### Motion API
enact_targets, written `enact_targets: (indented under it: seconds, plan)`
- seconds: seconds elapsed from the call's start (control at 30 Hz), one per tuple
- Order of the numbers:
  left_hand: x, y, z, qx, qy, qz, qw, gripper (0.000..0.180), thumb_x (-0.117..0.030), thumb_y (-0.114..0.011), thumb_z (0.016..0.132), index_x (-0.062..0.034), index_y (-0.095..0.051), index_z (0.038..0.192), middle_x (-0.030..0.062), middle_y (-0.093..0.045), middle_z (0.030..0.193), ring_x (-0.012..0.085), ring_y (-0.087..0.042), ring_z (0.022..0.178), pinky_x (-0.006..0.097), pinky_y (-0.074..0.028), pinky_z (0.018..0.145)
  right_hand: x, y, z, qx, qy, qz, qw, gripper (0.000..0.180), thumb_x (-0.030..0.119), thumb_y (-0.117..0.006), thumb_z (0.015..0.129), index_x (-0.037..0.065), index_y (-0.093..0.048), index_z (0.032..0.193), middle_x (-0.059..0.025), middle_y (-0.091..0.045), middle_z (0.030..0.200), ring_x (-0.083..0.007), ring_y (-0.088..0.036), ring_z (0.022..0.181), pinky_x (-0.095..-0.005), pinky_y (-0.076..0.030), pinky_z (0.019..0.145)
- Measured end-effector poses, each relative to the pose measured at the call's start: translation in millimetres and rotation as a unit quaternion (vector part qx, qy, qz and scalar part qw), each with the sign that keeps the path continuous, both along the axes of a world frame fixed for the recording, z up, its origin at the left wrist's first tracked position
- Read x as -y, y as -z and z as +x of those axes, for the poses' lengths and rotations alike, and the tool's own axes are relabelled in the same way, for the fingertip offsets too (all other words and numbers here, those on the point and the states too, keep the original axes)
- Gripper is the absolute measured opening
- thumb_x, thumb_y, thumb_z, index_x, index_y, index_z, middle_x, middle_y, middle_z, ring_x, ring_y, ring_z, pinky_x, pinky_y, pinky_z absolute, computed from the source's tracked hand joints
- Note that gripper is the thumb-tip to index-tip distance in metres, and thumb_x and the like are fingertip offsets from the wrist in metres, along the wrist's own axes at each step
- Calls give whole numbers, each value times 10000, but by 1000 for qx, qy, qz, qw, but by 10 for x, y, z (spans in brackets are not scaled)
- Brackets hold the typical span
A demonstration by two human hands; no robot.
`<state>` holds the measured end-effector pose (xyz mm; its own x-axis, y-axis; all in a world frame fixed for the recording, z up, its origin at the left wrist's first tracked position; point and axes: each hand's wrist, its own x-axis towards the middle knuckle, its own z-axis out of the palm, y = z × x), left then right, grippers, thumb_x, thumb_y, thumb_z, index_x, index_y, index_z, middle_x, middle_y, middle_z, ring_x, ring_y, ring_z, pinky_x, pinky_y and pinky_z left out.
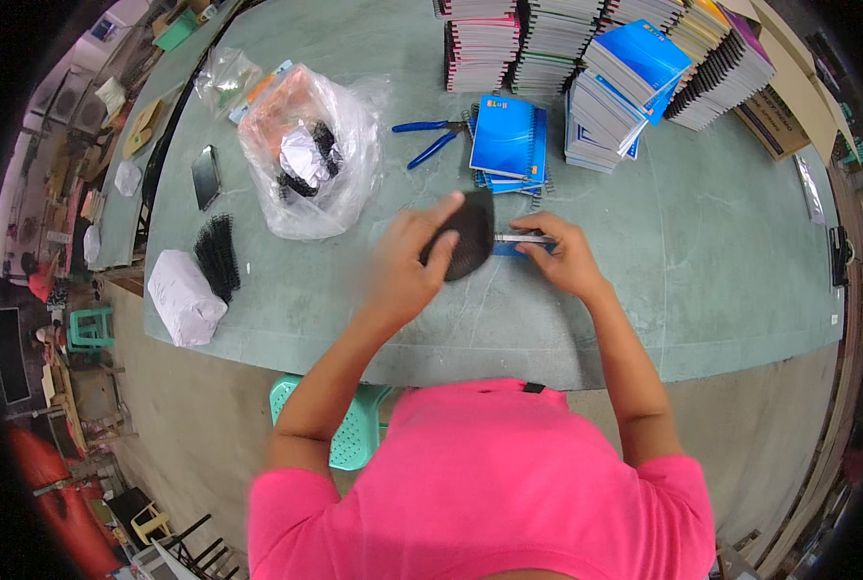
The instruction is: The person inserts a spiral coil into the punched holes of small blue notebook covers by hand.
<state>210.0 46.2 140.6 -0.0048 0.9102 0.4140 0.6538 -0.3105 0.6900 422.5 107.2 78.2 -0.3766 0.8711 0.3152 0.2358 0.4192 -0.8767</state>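
My left hand [414, 253], partly blurred, is closed on a dark, curved sheet-like piece [472, 237] standing tilted above the table; its exact kind is unclear. Right beside it, my right hand [565, 256] pinches a thin blue notebook [511, 248] by its edge, thumb on the near side. Only a strip of its blue cover and pale page edge shows, as the dark piece hides its left part. Just beyond my hands lies a small stack of blue spiral notebooks [505, 135]. Blue-handled pliers [429, 145] rest open to the left of that stack.
Tall stacks of spiral notebooks [552, 48] and a leaning blue pile [610, 106] fill the back right, near a cardboard box [772, 124]. Leftward are a clear plastic bag [306, 213], a phone-like dark slab [205, 178], black binding coils [219, 259] and a white wrapped bundle [186, 298].
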Motion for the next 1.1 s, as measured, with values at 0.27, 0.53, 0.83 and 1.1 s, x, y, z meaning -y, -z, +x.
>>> enact_targets:
  seconds: [0.27,0.53,0.83,1.1]
  plan:
    - [-63,-11,118,36,19,6,999,402,-99,-631,781,-148,-592,1178,135,-594,874,283,-584,803,352,-453,730,77,207,179,-63,-10,-276,959,216,29,-675,769,28,-666,985,-23,-662,894,-69,-568,760,-229,-463,666]
    - [-35,-42,151,7,-4,16,1000,403,-85,-646,769,-109,-591,1168,115,-620,909,271,-589,819,340,-458,751,118,257,75,-51,-47,-257,964,298,82,-679,778,18,-634,1066,-29,-657,938,-103,-565,889,-245,-475,758]
    - [77,71,169,23,15,31,999,397,-33,-656,756,-75,-594,1146,117,-626,968,249,-597,844,326,-463,752,100,217,15,-7,-79,-229,970,258,39,-626,796,1,-635,1051,-65,-669,966,-131,-582,855,-281,-459,795]
    - [105,54,74,16,50,-34,998,370,-40,-651,767,-71,-600,1132,109,-632,984,262,-590,861,328,-451,776,85,174,-3,2,-106,-271,957,284,49,-630,803,20,-621,1085,-65,-662,988,-116,-570,895,-265,-444,813]
